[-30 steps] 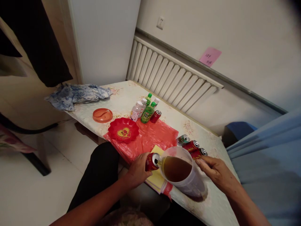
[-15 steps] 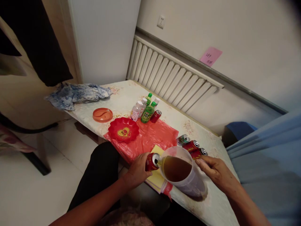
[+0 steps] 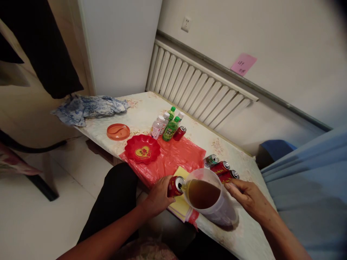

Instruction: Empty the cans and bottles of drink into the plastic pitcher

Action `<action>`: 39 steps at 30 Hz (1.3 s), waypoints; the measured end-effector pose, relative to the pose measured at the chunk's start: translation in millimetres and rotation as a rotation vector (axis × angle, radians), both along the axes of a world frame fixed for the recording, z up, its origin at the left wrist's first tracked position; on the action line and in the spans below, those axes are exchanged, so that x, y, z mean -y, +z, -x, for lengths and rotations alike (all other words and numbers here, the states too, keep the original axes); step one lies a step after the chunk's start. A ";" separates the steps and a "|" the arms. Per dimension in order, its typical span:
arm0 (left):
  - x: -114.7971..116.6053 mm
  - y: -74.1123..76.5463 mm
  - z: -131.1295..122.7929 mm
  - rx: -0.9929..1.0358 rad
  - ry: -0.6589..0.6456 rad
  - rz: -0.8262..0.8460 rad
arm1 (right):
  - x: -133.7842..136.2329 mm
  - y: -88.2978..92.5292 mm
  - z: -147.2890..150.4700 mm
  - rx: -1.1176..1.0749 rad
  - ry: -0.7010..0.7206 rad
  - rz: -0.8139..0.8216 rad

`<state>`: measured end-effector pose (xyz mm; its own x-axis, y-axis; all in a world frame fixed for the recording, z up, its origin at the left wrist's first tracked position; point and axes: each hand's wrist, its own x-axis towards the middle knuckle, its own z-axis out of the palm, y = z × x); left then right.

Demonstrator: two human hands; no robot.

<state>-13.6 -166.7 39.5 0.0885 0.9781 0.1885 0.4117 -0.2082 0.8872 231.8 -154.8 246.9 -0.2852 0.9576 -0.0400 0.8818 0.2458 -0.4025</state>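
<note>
Left hand (image 3: 157,198) is clamped round a red can (image 3: 172,187), lower centre of frame. Can's long axis runs roughly left-right, mouth end facing right, straight at the spout of the clear plastic pitcher (image 3: 221,213). Spout lip sits at the can's mouth; can't tell if they touch. Pitcher is just right of the can, brown liquid (image 3: 204,195) inside, long axis slanting from rim at upper left to base at lower right. Right hand (image 3: 251,200) is wrapped onto the pitcher's right side near the rim; handle area hidden. Left hand is nearer the spout. Yellow sheet (image 3: 179,209) lies under that zone.
</note>
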 end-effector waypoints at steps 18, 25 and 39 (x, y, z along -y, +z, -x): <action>-1.3 -1.1 2.5 0.099 0.043 0.028 | -10.2 -35.3 -28.7 -0.447 -0.164 0.143; -3.3 -4.8 4.9 0.155 0.076 0.112 | -25.5 -57.7 -30.7 -0.977 -0.333 0.083; -2.7 -24.7 9.6 0.164 0.131 0.226 | -86.6 -97.9 29.7 -1.554 -0.342 -0.123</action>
